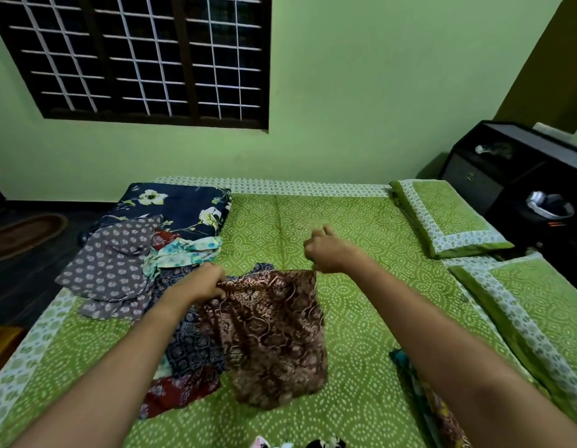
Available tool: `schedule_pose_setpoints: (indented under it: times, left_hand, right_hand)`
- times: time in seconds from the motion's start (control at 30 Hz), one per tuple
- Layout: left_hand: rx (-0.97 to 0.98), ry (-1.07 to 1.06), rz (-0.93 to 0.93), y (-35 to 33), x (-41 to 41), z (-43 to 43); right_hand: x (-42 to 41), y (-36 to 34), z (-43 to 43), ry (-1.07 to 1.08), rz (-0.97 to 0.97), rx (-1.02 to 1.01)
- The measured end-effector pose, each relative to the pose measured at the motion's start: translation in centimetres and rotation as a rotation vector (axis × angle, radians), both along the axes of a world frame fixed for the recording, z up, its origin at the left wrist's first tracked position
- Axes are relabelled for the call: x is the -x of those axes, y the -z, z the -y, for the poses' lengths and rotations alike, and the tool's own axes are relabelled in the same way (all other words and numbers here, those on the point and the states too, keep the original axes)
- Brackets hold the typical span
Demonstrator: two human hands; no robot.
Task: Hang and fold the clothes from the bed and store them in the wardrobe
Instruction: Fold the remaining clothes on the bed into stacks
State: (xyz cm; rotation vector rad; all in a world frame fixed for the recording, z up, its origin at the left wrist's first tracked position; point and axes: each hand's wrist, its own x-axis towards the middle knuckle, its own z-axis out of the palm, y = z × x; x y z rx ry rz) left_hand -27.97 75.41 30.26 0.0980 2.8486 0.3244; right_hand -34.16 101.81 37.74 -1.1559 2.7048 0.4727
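A brown patterned garment (274,334) hangs above the green bed (361,286), held by its two upper corners. My left hand (203,282) grips the left corner and my right hand (329,250) pinches the right corner. Left of it lies a pile of clothes: a grey printed piece (109,266), a light turquoise floral piece (180,253), a dark blue printed piece (193,347) and a red printed piece (177,389). A folded navy floral cloth (174,205) lies behind the pile.
Two green pillows (448,218) (539,305) lie on the bed's right side. A dark bedside cabinet (507,169) stands at the right. More colourful cloth (419,386) lies under my right forearm. A barred window (145,56) is in the green wall.
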Motion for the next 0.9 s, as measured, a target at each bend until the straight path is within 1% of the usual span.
schedule_pose_setpoints:
  times: [0.03,0.1,0.17,0.23,0.27,0.37,0.47,0.5,0.57,0.63,0.7,0.8,0.9]
  left_hand:
    - [0.011,0.009,0.002,0.1,0.1,0.4]
    - [-0.066,0.076,0.053,0.3,-0.2,0.0]
    - [-0.141,0.141,0.119,0.3,-0.4,-1.8]
    - [-0.146,0.188,0.15,0.5,0.0,-3.7]
    - [-0.163,0.202,0.148,0.6,0.1,-4.3]
    - [-0.309,0.211,0.11,-0.5,0.3,-4.8]
    - [-0.486,0.194,0.052,-2.8,0.0,-3.7]
    - [-0.53,0.172,0.01,-3.3,-0.1,-3.2]
    - [-0.599,0.082,-0.101,-4.4,-0.3,-2.6]
    - [-0.674,-0.021,-0.209,-5.2,-0.6,-2.6]
    - [-0.692,-0.1,-0.313,-5.7,-0.6,-2.9]
    - [-0.696,-0.219,-0.467,-5.6,-0.3,-2.5]
    - [-0.777,-0.333,-0.566,-5.4,0.1,-2.1]
  right_hand:
    - [0.2,0.2,-0.5,0.053,0.065,0.131]
    - [0.5,0.4,-1.0,0.141,0.241,0.281]
    - [-0.2,0.8,-0.4,0.17,0.344,0.31]
    - [-1.3,2.3,1.1,0.175,0.507,0.379]
    - [-1.9,3.0,2.1,0.156,0.552,0.422]
    - [-3.3,4.8,4.6,0.083,0.632,0.634]
    - [-4.3,4.7,5.5,0.212,0.829,0.878]
    - [-4.4,4.6,5.6,0.245,0.876,0.912]
    - [-4.2,4.8,5.4,0.275,0.914,0.897]
    - [-3.8,5.3,5.3,0.352,0.855,0.836]
    - [-3.2,5.8,4.9,0.4,0.707,0.752]
    - [-2.0,6.2,3.6,0.428,0.435,0.541]
    - [-1.1,6.9,1.6,0.538,0.301,0.396]
